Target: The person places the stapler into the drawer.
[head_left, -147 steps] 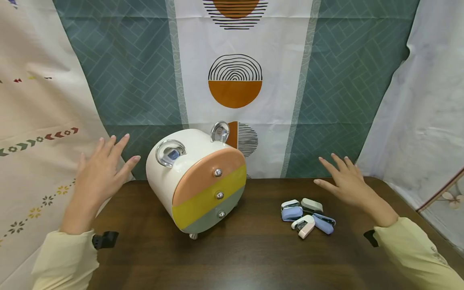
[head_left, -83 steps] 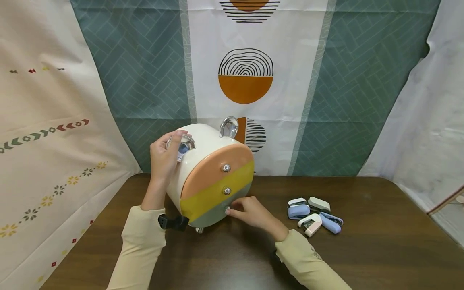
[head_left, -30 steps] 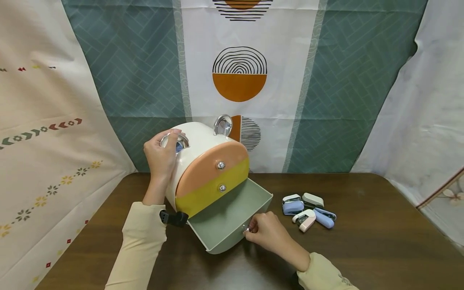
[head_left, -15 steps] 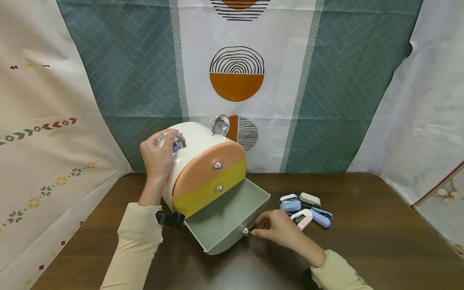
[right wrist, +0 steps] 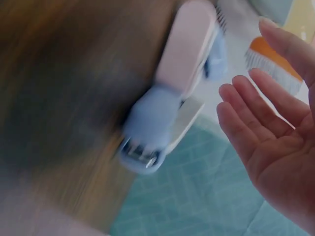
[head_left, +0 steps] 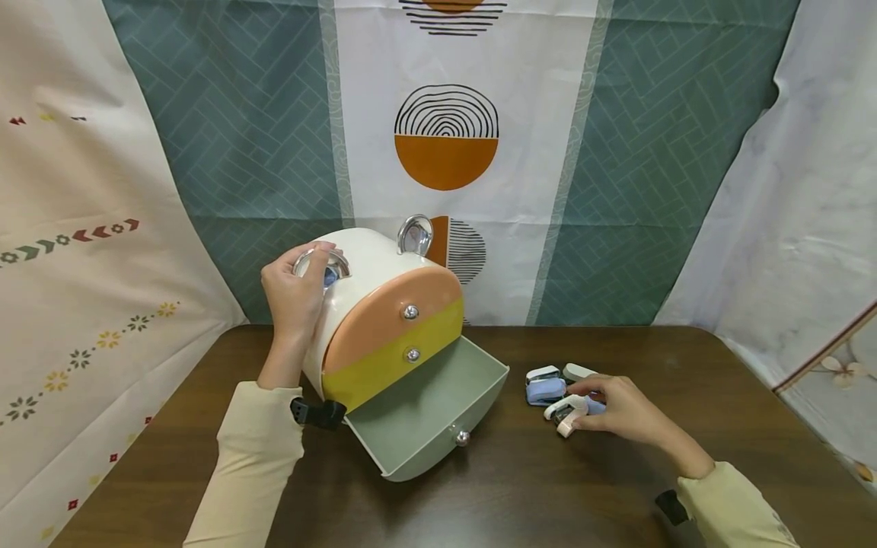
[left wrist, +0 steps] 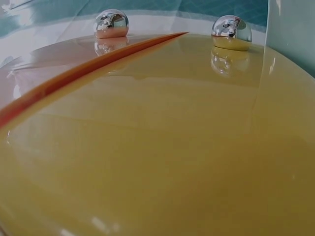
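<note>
A round white drawer cabinet (head_left: pixel 359 255) has orange and yellow drawer fronts; its bottom green drawer (head_left: pixel 425 411) is pulled out with nothing inside. My left hand (head_left: pixel 293 304) grips the silver ear-shaped ring (head_left: pixel 340 264) on the cabinet's top left. Several small staplers lie clustered at the right: a pink-and-white stapler (head_left: pixel 567 415), a blue stapler (head_left: pixel 546 391), a white-topped one (head_left: pixel 577 371) and others. Over them is my right hand (head_left: pixel 620 411), partly covering another blue stapler (head_left: pixel 596 406). Its fingers are spread apart from the staplers in the right wrist view.
The brown table (head_left: pixel 534 495) carries everything. Behind it hangs a patterned curtain (head_left: pixel 617 190). A second silver ring (head_left: pixel 415 234) stands on the cabinet's top. The green drawer's silver knob (head_left: pixel 462 438) juts toward the front. Yellow drawer front (left wrist: pixel 147 147) fills the left wrist view.
The green drawer was pulled out by my right hand, which then let go of its knob and moved right to the staplers. My left hand took hold of the ring and stays there.
</note>
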`<state>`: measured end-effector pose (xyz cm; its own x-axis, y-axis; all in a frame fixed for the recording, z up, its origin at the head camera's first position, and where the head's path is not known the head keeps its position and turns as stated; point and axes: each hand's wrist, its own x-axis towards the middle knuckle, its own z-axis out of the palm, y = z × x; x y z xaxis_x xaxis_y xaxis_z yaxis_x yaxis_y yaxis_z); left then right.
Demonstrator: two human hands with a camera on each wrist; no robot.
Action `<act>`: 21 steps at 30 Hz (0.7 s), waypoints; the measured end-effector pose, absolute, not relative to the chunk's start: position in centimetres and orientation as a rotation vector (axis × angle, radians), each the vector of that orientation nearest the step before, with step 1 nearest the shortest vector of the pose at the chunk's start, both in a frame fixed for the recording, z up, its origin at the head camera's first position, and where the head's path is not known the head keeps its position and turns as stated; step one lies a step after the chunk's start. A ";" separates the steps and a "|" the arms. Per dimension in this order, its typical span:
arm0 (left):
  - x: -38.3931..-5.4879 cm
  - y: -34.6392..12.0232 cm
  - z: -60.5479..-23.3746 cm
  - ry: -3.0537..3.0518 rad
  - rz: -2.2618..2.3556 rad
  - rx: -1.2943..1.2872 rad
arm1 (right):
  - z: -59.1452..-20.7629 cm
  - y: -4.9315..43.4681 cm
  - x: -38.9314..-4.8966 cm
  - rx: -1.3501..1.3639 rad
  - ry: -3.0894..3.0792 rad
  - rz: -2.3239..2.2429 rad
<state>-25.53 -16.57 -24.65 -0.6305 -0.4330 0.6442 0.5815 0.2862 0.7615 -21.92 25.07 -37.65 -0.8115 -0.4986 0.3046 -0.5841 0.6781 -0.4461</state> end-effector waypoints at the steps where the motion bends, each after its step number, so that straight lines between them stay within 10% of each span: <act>1: -25.5 -16.6 -24.6 -1.698 -1.490 -0.136 | -37.7 25.4 -22.0 0.894 -2.727 0.768; 21: -25.6 -16.7 -24.7 -1.688 -1.493 -0.167 | -39.4 26.3 -24.1 0.993 -2.792 0.478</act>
<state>-25.56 -16.68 -24.67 -0.6268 -0.4200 0.6563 0.6001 0.2772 0.7504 -24.10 26.27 -39.44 -0.7725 -0.5900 0.2346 -0.6345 0.7319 -0.2486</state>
